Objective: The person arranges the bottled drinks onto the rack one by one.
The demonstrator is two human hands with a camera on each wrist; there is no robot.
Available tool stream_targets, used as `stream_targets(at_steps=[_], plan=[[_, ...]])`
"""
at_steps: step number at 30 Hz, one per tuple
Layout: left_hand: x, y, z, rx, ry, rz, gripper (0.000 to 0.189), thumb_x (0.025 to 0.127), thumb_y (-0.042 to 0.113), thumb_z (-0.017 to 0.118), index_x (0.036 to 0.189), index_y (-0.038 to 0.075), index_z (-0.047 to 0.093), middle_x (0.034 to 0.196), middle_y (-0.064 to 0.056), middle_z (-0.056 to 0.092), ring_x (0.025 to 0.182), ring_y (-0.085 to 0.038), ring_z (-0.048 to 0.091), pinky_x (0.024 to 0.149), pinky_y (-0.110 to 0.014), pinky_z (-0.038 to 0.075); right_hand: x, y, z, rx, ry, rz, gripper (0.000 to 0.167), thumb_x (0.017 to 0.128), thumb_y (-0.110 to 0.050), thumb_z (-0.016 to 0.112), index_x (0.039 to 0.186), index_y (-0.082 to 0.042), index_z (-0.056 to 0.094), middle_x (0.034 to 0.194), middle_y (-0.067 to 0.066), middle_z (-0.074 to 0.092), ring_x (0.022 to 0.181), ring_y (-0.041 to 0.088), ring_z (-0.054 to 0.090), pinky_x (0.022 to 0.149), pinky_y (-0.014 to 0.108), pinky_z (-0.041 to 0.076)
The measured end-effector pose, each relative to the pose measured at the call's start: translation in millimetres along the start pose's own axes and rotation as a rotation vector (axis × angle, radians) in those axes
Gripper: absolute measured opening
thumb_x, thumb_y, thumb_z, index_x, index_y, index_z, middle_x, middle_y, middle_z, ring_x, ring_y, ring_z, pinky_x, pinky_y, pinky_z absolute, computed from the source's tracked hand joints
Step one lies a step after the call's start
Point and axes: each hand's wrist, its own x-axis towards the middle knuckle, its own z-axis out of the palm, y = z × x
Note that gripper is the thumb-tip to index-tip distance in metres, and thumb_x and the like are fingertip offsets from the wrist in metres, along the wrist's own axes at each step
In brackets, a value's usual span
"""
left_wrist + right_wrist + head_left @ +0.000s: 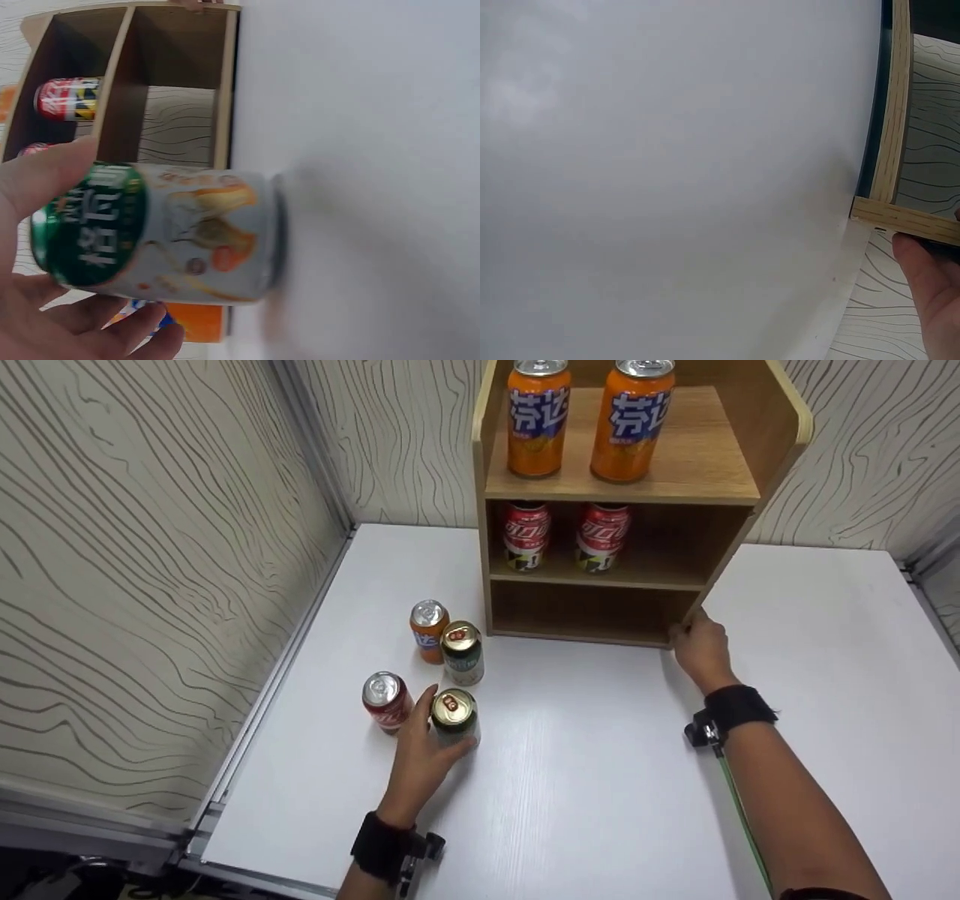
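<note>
My left hand (pixel 421 761) curls around a green-and-white drink can (pixel 454 712) with a gold lid, thumb on one side and fingers on the other. In the left wrist view the can (pixel 172 232) shows a green oval with white characters; whether its base touches the table cannot be told. Just behind it stands a matching green can (pixel 463 654) beside an orange soda can (pixel 429 631). A red cola can (pixel 388 703) is left of my fingers. My right hand (pixel 703 651) grips the lower right side panel of a wooden shelf (pixel 600 640), its thumb (pixel 921 270) along the outer face.
Two orange cans (pixel 538 427) stand on the shelf's top level. Two red cola cans (pixel 527 536) occupy the middle level, toward the left. The white table (pixel 570 780) is bordered by patterned wall panels (pixel 150 585) at the left and back.
</note>
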Motion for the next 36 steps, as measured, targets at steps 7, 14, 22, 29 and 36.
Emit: stream_targets(at_steps=[7, 14, 22, 29, 36], plan=[[0.1, -9.7, 12.0, -0.022, 0.032, -0.018, 0.088, 0.069, 0.019, 0.088, 0.141, 0.000, 0.041, 0.136, -0.018, 0.051, 0.128, -0.032, 0.045, 0.107, -0.049, 0.032, -0.1, 1.4, -2.4, -0.008, 0.014, -0.016, 0.020, 0.101, -0.012, 0.047, 0.104, 0.006, 0.052, 0.083, 0.021, 0.064, 0.074, 0.032, 0.061, 0.060, 0.037, 0.044], [3.3, -13.4, 19.9, 0.055, 0.099, 0.002, 0.085, 0.064, 0.021, 0.091, 0.134, -0.001, 0.048, 0.128, -0.016, 0.057, 0.120, -0.033, 0.053, 0.104, -0.047, 0.038, 0.6, 1.3, -5.0, -0.008, 0.012, 0.001, 0.019, 0.099, -0.011, 0.046, 0.105, 0.006, 0.052, 0.083, 0.020, 0.062, 0.072, 0.031, 0.058, 0.058, 0.038, 0.044], [7.2, -6.4, 28.2, 0.064, 0.148, 0.061, 0.080, 0.060, 0.020, 0.092, 0.128, 0.001, 0.054, 0.120, -0.012, 0.062, 0.108, -0.028, 0.060, 0.095, -0.045, 0.046, 1.6, -2.1, -4.8, 0.001, 0.016, 0.004, 0.022, 0.099, -0.009, 0.045, 0.111, 0.008, 0.051, 0.093, 0.025, 0.063, 0.081, 0.034, 0.060, 0.063, 0.041, 0.046], [22.2, 14.6, 40.1, 0.021, 0.128, 0.198, 0.079, 0.062, 0.015, 0.090, 0.130, -0.001, 0.053, 0.122, -0.011, 0.061, 0.107, -0.023, 0.061, 0.090, -0.036, 0.050, 0.0, -1.9, -1.8, 0.013, 0.006, 0.022, 0.033, 0.100, -0.010, 0.044, 0.126, 0.011, 0.048, 0.103, 0.030, 0.062, 0.089, 0.038, 0.061, 0.069, 0.044, 0.048], [42.9, 31.0, 56.5, -0.030, 0.093, 0.205, 0.076, 0.062, 0.013, 0.090, 0.128, 0.000, 0.054, 0.120, -0.011, 0.062, 0.106, -0.024, 0.061, 0.091, -0.035, 0.050, -1.5, -2.1, 2.3, 0.003, 0.011, 0.030, 0.031, 0.100, -0.010, 0.045, 0.123, 0.009, 0.050, 0.099, 0.028, 0.063, 0.087, 0.037, 0.061, 0.070, 0.045, 0.047]])
